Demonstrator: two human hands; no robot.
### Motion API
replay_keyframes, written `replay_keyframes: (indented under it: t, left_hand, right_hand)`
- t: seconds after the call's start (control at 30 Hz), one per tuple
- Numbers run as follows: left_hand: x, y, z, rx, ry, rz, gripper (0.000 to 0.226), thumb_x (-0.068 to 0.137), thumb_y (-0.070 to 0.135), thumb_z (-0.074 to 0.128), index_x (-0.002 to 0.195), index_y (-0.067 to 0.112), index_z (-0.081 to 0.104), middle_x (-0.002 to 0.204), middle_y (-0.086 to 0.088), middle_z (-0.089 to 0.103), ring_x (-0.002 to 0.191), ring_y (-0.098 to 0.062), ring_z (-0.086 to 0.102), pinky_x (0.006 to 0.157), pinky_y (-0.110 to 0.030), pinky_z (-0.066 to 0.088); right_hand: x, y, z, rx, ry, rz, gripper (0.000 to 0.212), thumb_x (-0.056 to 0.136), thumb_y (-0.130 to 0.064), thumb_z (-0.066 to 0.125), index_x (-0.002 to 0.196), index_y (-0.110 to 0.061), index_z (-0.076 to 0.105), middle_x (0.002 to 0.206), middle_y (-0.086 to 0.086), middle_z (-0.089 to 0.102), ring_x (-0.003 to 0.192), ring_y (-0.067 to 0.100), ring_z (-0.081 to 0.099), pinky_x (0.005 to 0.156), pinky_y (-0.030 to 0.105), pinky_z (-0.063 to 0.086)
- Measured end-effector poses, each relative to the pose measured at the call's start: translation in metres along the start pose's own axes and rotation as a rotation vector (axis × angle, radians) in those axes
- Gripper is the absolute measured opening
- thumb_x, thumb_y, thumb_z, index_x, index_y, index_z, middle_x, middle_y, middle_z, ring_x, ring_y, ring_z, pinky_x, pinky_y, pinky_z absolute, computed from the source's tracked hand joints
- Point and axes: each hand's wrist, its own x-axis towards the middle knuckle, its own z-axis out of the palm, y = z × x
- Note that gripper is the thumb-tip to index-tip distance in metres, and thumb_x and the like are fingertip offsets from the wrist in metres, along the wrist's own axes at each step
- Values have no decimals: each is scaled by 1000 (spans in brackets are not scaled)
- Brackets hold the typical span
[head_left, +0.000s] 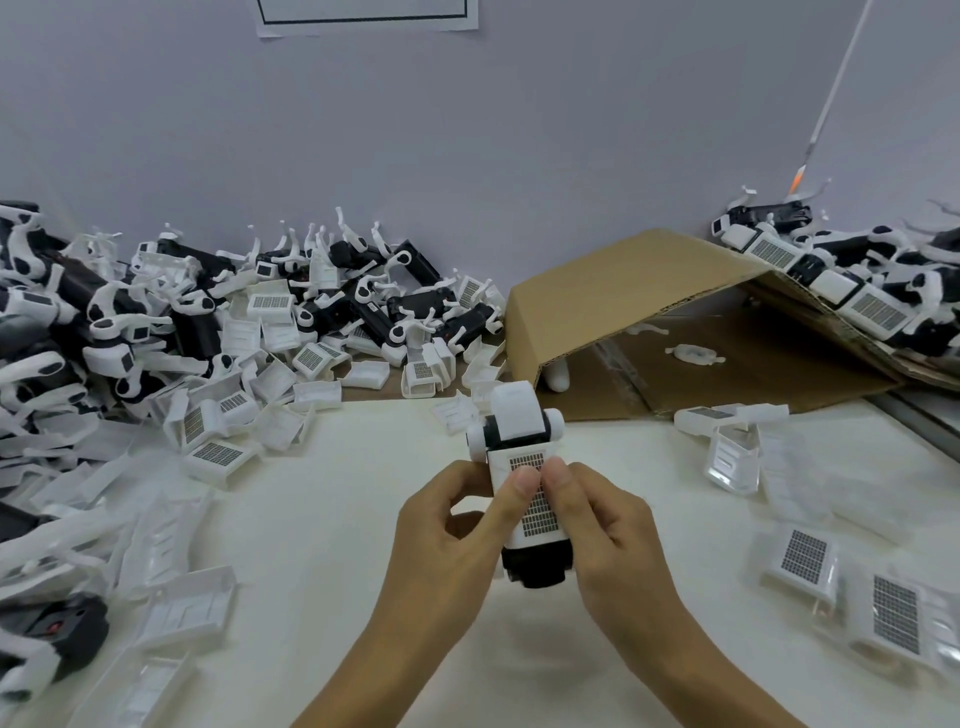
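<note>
Above the counter (322, 519), the left hand (447, 525) and right hand (602, 525) grip the black-and-white unit (514, 410), thumbs on its grid-marked cover (540, 517), which probably wants even, square pressure to seat.

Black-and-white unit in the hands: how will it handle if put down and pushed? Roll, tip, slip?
Probably stiff: the unit keeps its shape while the left hand and right hand pinch it. The round white knobs at its far end could let it rock or roll sideways. Its plastic looks smooth, so a push may well slide it.
</note>
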Motion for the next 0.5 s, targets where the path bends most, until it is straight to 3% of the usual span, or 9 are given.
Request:
replay_keyframes:
  t: [0.13, 0.23, 0.3, 0.37, 0.43, 0.5]
  left_hand:
    - [-3, 2, 3, -12, 15, 44, 29, 80, 52, 74, 84, 24, 73, 82, 1, 74, 73, -20, 75, 56, -25, 56]
    - [0, 2, 0, -24, 5, 16, 38, 78, 55, 69, 92, 19, 73, 85, 5, 74, 79, -16, 75, 61, -24, 58]
    - [2, 2, -3, -51, -24, -39, 41, 79, 53, 64, 96, 17, 73, 87, 5, 75, 83, -14, 74, 64, -24, 57]
    - [3, 2, -7, -80, -56, -85, 35, 88, 50, 71, 102, 19, 75, 95, -1, 77, 90, -20, 74, 73, -34, 60]
    - [3, 3, -10, -60, -70, -65, 32, 87, 47, 69, 107, 24, 77, 99, -4, 77, 94, -25, 74, 80, -44, 61]
    - [4, 5, -11, -33, -52, -12, 32, 82, 50, 69, 104, 28, 79, 94, -3, 78, 90, -23, 74, 73, -37, 62]
  right_hand:
    - [0, -3, -2, 27, 3, -38, 23, 96, -49, 53, 89, -41, 73, 87, -4, 72, 93, 19, 71, 72, 34, 63]
    - [4, -5, -3, 83, -42, 23, 21, 95, -44, 57, 95, -37, 77, 90, -7, 75, 96, 12, 72, 72, 19, 58]
    - [5, -6, -2, 71, -89, 42, 20, 95, -46, 59, 103, -38, 75, 96, -7, 75, 100, 11, 71, 76, 24, 59]
    - [4, -6, -1, 19, -105, 8, 21, 94, -43, 58, 107, -41, 74, 99, -6, 74, 102, 15, 70, 80, 32, 61]
    - [3, -7, -2, 4, -99, -47, 19, 94, -40, 60, 106, -44, 75, 97, -3, 73, 101, 17, 70, 82, 28, 60]
    - [3, -9, -4, 26, -98, -52, 20, 94, -37, 58, 104, -43, 75, 95, -3, 73, 102, 16, 69, 83, 23, 58]
